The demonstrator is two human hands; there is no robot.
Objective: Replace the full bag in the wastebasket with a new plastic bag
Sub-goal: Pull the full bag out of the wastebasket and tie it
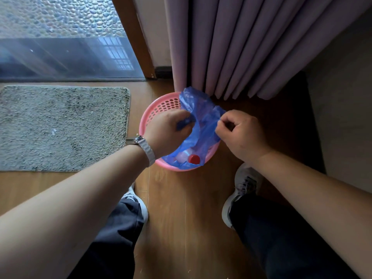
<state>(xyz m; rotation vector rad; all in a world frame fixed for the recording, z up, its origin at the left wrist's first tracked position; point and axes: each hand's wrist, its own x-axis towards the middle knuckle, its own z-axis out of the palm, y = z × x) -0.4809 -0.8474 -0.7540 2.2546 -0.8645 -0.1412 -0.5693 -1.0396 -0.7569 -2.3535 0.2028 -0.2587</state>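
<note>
A pink perforated wastebasket (161, 106) stands on the wooden floor just in front of the curtain. A blue plastic bag (199, 115) lines it, its upper edges pulled up and bunched above the rim. Inside the bag lies a clear bottle with a red cap (194, 159). My left hand (168, 130) grips the bag's left edge over the basket. Beside the basket's right rim, my right hand (240, 133) pinches the bag's right edge between thumb and curled fingers.
A purple curtain (261, 47) hangs right behind the basket. A grey mat (60, 127) lies to the left, before a glass door (60, 37) with a wooden frame. My two shoes (241, 190) stand on the wooden floor near the basket.
</note>
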